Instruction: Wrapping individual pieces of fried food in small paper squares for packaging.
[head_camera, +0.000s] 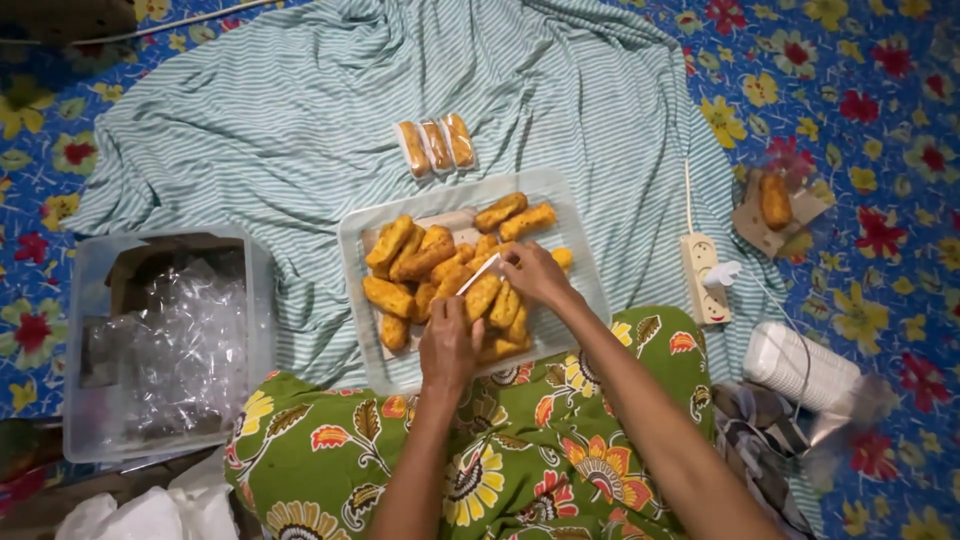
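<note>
Far to the left of both hands sits a clear bin (90, 300) on the flowered mat (880, 130), stuffed with crinkled clear bags (185, 350) and a piece of brown card; crumpled white plastic (150, 515) lies near its lower corner. The striped cloth (300, 110) spreads out above and around the hands, under the tray. The left hand (447, 345) rests palm down on the near side of the clear tray (352, 240), fingers curled over a fried roll (480, 295) that it appears to grip, though the hand's back hides the hold itself. The tray carries a heap of golden fried rolls (400, 250), most of them just above and left of the left hand. The right hand (535, 275), just to the right of the left and slightly higher, pinches a thin white strip (480, 273) between thumb and fingertips, the strip slanting down toward the roll between the two hands. Above both hands, beyond the tray, lie three wrapped rolls (436, 146) side by side. Below the hands a green flowered garment (520, 460) covers the person's lap. To the right of the right hand stands a white power strip (702, 280) with a plug in it, farther right a single roll on brown paper (775, 205), and below that a stack of white cups (800, 365).
</note>
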